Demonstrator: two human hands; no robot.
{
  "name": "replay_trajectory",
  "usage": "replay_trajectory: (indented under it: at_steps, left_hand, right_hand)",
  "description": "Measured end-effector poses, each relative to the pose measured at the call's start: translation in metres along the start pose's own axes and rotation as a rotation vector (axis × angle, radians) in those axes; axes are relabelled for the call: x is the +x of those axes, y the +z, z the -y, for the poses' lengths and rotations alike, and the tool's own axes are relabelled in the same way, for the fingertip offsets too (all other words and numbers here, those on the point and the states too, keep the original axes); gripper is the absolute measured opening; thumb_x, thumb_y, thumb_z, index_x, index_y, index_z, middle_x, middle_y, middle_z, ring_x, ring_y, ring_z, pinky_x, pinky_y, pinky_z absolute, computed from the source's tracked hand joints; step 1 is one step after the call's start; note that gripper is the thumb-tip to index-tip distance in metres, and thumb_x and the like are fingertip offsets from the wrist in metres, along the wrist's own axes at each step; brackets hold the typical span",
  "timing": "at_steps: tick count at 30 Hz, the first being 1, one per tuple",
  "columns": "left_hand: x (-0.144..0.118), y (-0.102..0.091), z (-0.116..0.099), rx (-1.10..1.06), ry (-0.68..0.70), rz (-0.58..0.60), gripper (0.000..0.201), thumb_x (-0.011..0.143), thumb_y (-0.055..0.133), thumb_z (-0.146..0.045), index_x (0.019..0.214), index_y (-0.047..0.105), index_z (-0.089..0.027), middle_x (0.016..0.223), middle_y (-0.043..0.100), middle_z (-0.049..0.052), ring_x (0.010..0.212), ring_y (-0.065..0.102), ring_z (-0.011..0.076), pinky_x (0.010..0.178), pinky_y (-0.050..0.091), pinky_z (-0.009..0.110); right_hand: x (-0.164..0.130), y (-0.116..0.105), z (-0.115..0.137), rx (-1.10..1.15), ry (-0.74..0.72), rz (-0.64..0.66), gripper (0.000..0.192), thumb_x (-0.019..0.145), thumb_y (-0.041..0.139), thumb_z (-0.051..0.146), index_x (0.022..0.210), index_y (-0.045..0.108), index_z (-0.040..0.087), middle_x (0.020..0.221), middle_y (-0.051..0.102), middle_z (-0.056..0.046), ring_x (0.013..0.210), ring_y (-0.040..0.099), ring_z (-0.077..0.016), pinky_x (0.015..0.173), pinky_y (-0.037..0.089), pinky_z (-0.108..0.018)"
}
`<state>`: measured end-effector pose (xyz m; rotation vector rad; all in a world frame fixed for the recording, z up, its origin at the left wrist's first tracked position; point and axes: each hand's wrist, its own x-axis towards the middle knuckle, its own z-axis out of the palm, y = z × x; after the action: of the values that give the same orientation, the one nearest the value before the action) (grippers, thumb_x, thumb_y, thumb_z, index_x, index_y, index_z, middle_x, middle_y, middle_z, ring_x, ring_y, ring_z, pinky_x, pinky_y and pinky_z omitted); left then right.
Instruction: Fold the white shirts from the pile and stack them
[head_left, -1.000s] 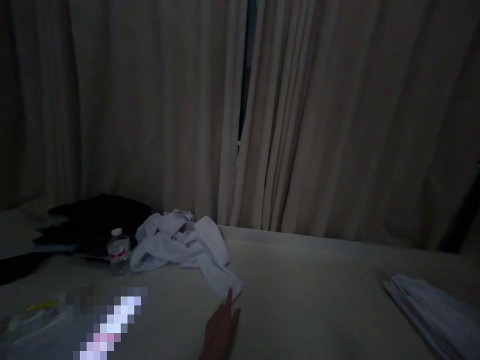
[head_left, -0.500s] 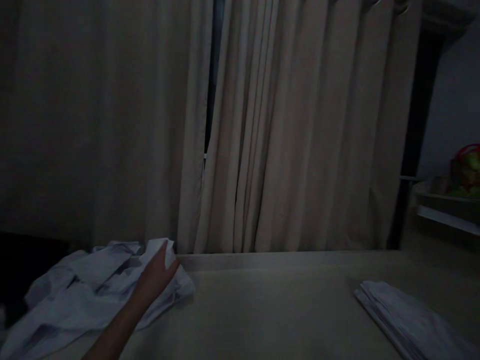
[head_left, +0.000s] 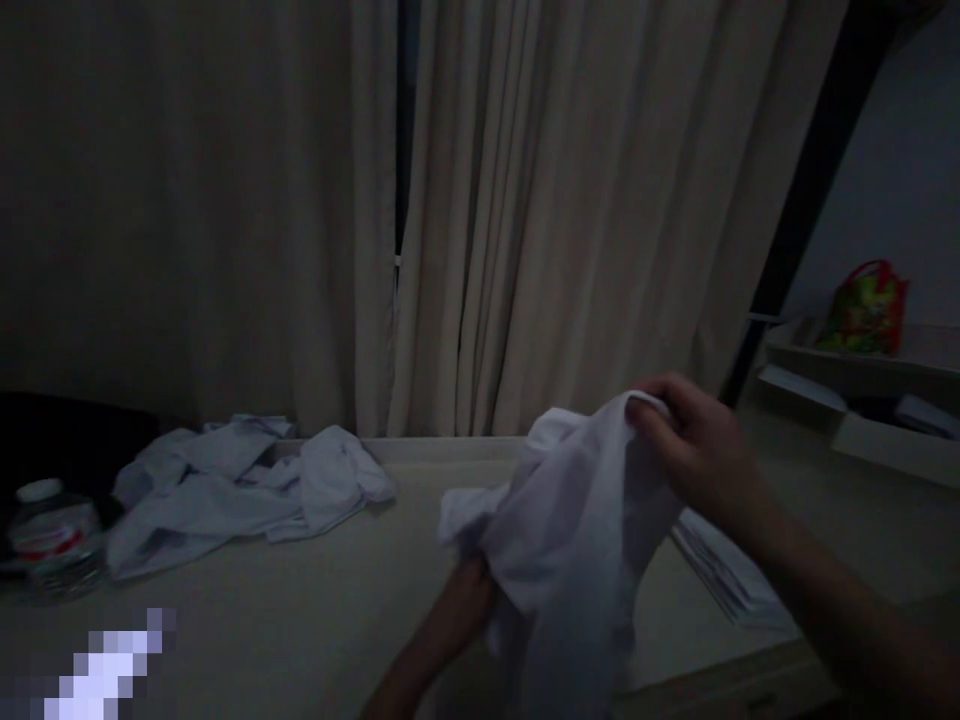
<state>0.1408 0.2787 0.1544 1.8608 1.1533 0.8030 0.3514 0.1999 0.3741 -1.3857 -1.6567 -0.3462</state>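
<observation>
The room is dim: pale curtains (head_left: 525, 200) hang closed behind a long light table (head_left: 315, 620), with a dark slit between them at twelve o'clock. From where I watch, I hold a white garment (head_left: 570, 540) lifted over the middle of the table, a little to the right. My right hand (head_left: 697, 450) pinches its top edge at about two o'clock, fingers curled over the cloth and thumb beneath it. My left hand (head_left: 461, 600) is lower, at six o'clock, closed into a bunch of the fabric; the cloth covers most of its fingers, so I judge that grip by the gathered folds more than by sight.

A pile of white clothes (head_left: 240, 485) lies crumpled at nine o'clock, well apart from the one I hold. A water bottle (head_left: 52, 535) stands at the far left edge. A folded stack (head_left: 727, 575) lies at three o'clock, partly hidden behind the hanging garment. A shelf (head_left: 862, 400) with a bright bag (head_left: 862, 305) sits at the upper right.

To do this well, I would say the garment needs opening out: find two matching points, such as shoulders or hem corners, move the left hand out of the bunch to an edge, and let the cloth hang straight before it goes down flat. The light is poor, so I would feel for seams.
</observation>
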Motion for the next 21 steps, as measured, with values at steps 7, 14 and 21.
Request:
replay_trajectory:
  at_steps: [7,14,21]
  left_hand:
    - [-0.006,-0.158,-0.038,0.104,0.089,-0.63,0.039,0.08,0.043,-0.047,0.098,0.063,-0.019,0.092,0.068,0.0,0.089,0.059,0.0199,0.079,0.046,0.029]
    - [-0.018,-0.196,-0.084,0.257,0.173,-0.977,0.032,0.083,0.044,-0.043,0.095,0.064,-0.02,0.082,0.065,-0.002,0.078,0.057,0.015,0.069,0.042,0.025]
    - [-0.017,-0.19,-0.033,0.62,-0.042,-0.662,0.048,0.081,0.036,-0.062,0.085,0.064,-0.023,0.08,0.067,0.003,0.078,0.061,0.0217,0.066,0.04,0.029]
  right_hand:
    - [0.0,-0.03,-0.09,-0.773,-0.06,-0.005,0.028,0.086,0.042,0.042,0.092,0.06,0.021,0.079,0.068,-0.006,0.061,0.059,-0.019,0.05,0.027,-0.028]
    - [0.011,-0.021,-0.078,-0.704,0.032,-0.038,0.038,0.088,0.035,0.049,0.084,0.059,0.02,0.07,0.065,-0.007,0.058,0.055,-0.0182,0.051,0.027,-0.027]
    - [-0.002,-0.011,-0.106,-0.445,0.101,0.342,0.041,0.089,0.033,0.048,0.077,0.061,0.02,0.074,0.067,-0.005,0.066,0.061,-0.0195,0.057,0.036,-0.027]
